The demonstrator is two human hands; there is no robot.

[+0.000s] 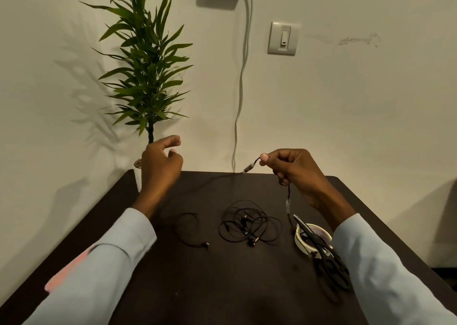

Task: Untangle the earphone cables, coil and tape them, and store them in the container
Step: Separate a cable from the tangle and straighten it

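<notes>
Dark brown table (222, 287) fills the lower frame, its far edge against a cream wall (346, 114). Tall green plant (146, 64) stands at the table's far left corner, beside the wall. White wall cable (243, 77) hangs down from a box at top to behind the table edge; light switch (283, 38) to its right. Both forearms in pale sleeves reach in from below. Left hand (160, 166) raised above the far left of the table, fingers loosely curled, holding nothing visible. Right hand (294, 171) raised over the far right, thumb and fingers pinching a black earphone cable (288, 193): one short end with a pale connector points left and slightly down from the thumb, the other run hangs near vertical below the fist toward the tape. Black scissors (321, 248) lie diagonally, blades pointing far-left, across a roll of white tape (300, 238) at near right. Tangled earphone bundle (249, 225) lies on the table centre, loops roughly round, no clear long axis. A separate loose cable (190, 228) curves left of it, plug end pointing right, apart from the bundle.
</notes>
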